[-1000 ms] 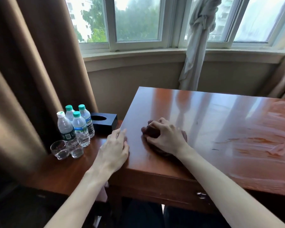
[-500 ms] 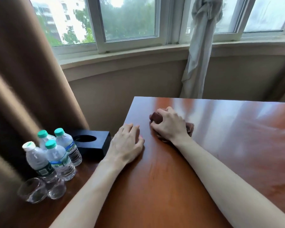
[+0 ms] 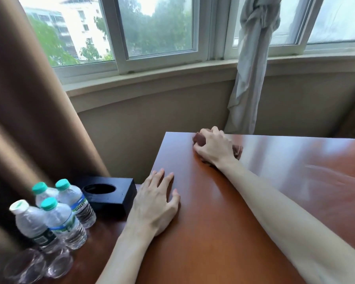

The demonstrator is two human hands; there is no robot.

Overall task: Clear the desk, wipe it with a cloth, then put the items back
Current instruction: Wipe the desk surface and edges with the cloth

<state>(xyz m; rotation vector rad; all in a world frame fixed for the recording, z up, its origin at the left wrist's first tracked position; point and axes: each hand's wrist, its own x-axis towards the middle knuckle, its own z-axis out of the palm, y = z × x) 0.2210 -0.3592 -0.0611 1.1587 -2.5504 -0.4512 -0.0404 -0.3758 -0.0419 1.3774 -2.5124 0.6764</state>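
Change: the right hand (image 3: 214, 147) and its cloth have slid from the middle of the near-left area up to the far left corner of the tabletop; the left hand has stayed by the left edge.
Right grip: fingers curled round a crumpled reddish-brown cloth (image 3: 237, 151), pressing it onto the wood just short of the far edge.
Left grip: the left hand (image 3: 155, 201) lies palm down, fingers straight and spread, holding nothing, at the left edge.
Surface: a glossy reddish-brown wooden tabletop (image 3: 223, 232), mirroring the window light, with faint smears at the right.
Lower side surface: to the left, a darker wooden ledge carries a black square tissue box (image 3: 111, 194) with an oval opening, four clear plastic water bottles (image 3: 57, 218), three with green caps and one white, and two clear drinking glasses (image 3: 38, 265) in front of them.
Room: a curved bay window (image 3: 156, 31) with white frames, trees and a pale building outside; a brown curtain (image 3: 29, 119) at left; a knotted grey sheer curtain (image 3: 252, 64) hanging behind the tabletop's far edge.
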